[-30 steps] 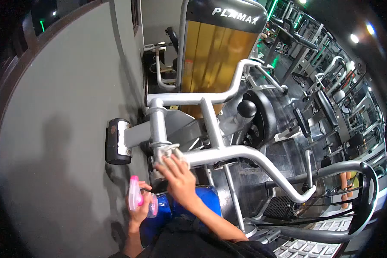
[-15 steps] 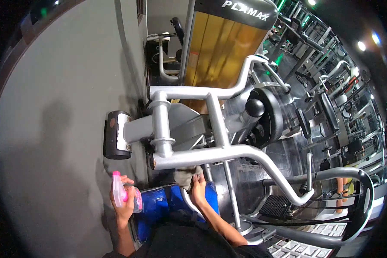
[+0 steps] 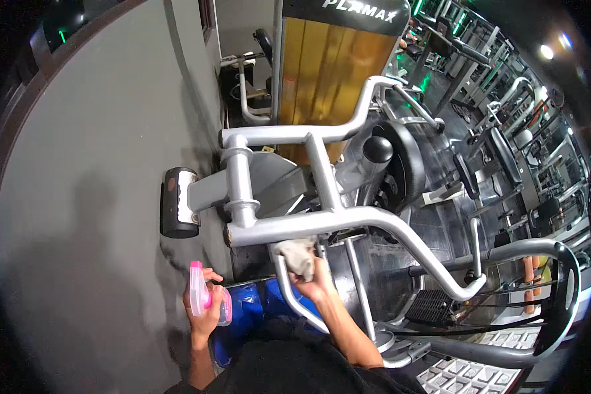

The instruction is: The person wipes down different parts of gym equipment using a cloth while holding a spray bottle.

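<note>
My left hand [image 3: 204, 308] is wrapped round a clear spray bottle [image 3: 225, 307] with a pink nozzle, held beside the grey wall. A light grey cloth [image 3: 298, 257] is in my right hand [image 3: 317, 284], against the top of a thin curved silver bar [image 3: 286, 287]. Just above the cloth runs the thick silver tube [image 3: 289, 226] of an exercise machine. Blue padding [image 3: 246, 307] lies below and between the two hands.
The grey wall [image 3: 92, 197] fills the left side. A black roller pad [image 3: 179, 202] sits near it. Behind stands a gold-panelled weight housing [image 3: 331, 79]. A black-handled lever [image 3: 377, 150], a round black pad and more gym machines are to the right.
My right hand has moved down with the cloth, off the end of the thick silver tube to the thin curved bar below. My left hand still holds the bottle, slightly lower.
</note>
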Motion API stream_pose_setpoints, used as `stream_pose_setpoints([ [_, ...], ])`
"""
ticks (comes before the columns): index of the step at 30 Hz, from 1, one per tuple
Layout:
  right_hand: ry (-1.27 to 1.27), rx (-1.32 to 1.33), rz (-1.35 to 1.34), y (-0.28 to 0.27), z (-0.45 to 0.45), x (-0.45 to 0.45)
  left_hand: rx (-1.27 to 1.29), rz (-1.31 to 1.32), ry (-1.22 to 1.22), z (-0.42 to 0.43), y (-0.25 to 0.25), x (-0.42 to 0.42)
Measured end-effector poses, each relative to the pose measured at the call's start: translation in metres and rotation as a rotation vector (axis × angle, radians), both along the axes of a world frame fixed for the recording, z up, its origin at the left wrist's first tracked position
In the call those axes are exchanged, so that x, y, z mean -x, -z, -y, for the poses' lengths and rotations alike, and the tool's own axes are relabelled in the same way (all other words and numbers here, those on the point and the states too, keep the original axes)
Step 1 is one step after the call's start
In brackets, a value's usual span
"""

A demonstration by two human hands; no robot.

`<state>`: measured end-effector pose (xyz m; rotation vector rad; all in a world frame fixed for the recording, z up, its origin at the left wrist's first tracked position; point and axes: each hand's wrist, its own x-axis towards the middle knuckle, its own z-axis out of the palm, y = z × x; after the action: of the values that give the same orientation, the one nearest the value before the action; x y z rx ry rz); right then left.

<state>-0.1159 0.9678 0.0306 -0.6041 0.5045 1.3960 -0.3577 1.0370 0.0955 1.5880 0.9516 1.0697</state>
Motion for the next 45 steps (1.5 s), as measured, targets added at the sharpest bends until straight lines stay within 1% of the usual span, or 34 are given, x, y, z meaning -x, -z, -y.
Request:
stream_pose_setpoints([
  [1,0.095,0.07,0.008,-0.011,0.011,-0.006,-0.006,-0.012,0.013,0.002,-0.001,-0.001],
  [2,0.13,-0.216,-0.028,-0.004,0.024,-0.014,-0.024,-0.03,0.033,0.003,0.001,-0.001],
  [3,0.32,0.0,0.028,0.003,0.029,-0.018,-0.023,-0.031,0.034,0.005,0.0,-0.002],
  [5,0.537,-0.041,0.163,0.004,0.037,-0.03,-0.031,0.01,0.06,0.01,-0.004,-0.008],
  [7,0.676,0.033,0.448,0.023,0.037,-0.042,-0.03,0.011,0.096,0.016,-0.007,-0.012],
  [8,0.69,0.102,0.7,0.023,0.028,-0.047,-0.02,0.009,0.121,0.019,-0.005,-0.013],
  [9,0.668,0.106,0.687,0.022,0.023,-0.049,-0.01,0.006,0.145,0.021,-0.005,-0.014],
  [11,0.605,0.201,0.899,0.06,-0.004,-0.055,0.024,0.031,0.152,0.026,-0.009,-0.017],
  [12,0.559,0.479,1.235,0.08,-0.018,-0.051,-0.011,0.014,0.172,0.028,-0.007,-0.016],
  [13,0.603,0.646,1.348,0.08,-0.028,-0.04,-0.047,-0.004,0.19,0.03,-0.007,-0.015],
  [16,0.477,0.635,1.527,0.034,-0.018,-0.017,-0.016,-0.008,0.165,0.034,-0.007,-0.014],
  [17,0.406,0.567,1.501,0.047,-0.015,-0.019,-0.007,-0.026,0.149,0.035,-0.006,-0.015],
  [18,0.382,0.589,1.598,0.058,-0.013,-0.02,-0.002,-0.026,0.155,0.034,-0.003,-0.015],
  [20,0.29,0.576,1.808,0.061,-0.005,-0.024,-0.125,-0.095,0.177,0.031,0.003,-0.022],
  [21,0.404,0.541,1.97,0.062,-0.001,-0.025,-0.121,-0.092,0.184,0.032,0.004,-0.027],
  [23,0.172,0.508,2.087,0.054,0.014,-0.028,0.024,0.008,0.217,0.036,-0.005,-0.043],
  [24,0.038,0.477,2.083,0.05,0.021,-0.027,-0.029,-0.022,0.237,0.035,0.0,-0.047],
  [27,-0.364,0.389,2.366,0.056,0.032,-0.024,0.025,0.003,0.3,0.042,-0.01,-0.068],
  [28,-0.374,0.33,2.365,0.069,0.035,-0.02,-0.009,-0.015,0.335,0.043,-0.007,-0.071],
  [29,-0.489,0.343,2.136,0.082,0.035,-0.015,-0.016,0.014,0.345,0.048,-0.009,-0.074],
  [31,-0.465,0.418,1.851,0.109,0.038,-0.009,-0.024,0.026,0.352,0.057,-0.013,-0.075],
  [33,-0.177,0.305,1.103,0.178,0.041,-0.011,-0.038,0.009,0.316,0.062,-0.01,-0.068],
  [34,0.023,0.164,0.749,0.174,0.043,-0.012,-0.043,-0.002,0.292,0.066,-0.008,-0.062],
  [35,0.082,0.27,0.703,0.165,0.047,-0.019,-0.043,-0.009,0.283,0.071,-0.006,-0.057],
  [36,0.206,0.346,0.945,0.156,0.049,-0.022,-0.01,-0.015,0.246,0.074,-0.005,-0.051],
  [37,0.407,0.374,1.015,0.151,0.042,-0.027,0.023,-0.021,0.209,0.077,-0.004,-0.047],
  [38,0.482,0.506,1.341,0.153,0.037,-0.037,0.056,-0.013,0.17,0.081,-0.004,-0.043],
  [39,0.457,0.404,1.354,0.087,0.039,-0.039,0.052,-0.019,0.165,0.083,-0.004,-0.039],
  [40,0.462,0.382,1.549,0.074,0.028,-0.047,0.034,-0.036,0.144,0.084,-0.003,-0.035],
  [41,0.464,0.356,1.744,0.07,0.021,-0.05,0.016,-0.053,0.122,0.085,-0.002,-0.031],
  [42,0.439,0.375,1.747,0.082,0.012,-0.048,-0.082,-0.117,0.138,0.082,0.006,-0.025],
  [43,0.417,0.393,1.752,0.085,0.003,-0.045,-0.088,-0.12,0.133,0.083,0.004,-0.024],
  [44,0.357,0.444,1.964,0.088,0.004,-0.042,-0.04,-0.073,0.144,0.085,0.001,-0.025],
  [45,0.315,0.419,1.964,0.09,0.006,-0.035,0.003,-0.022,0.156,0.084,-0.002,-0.027],
])
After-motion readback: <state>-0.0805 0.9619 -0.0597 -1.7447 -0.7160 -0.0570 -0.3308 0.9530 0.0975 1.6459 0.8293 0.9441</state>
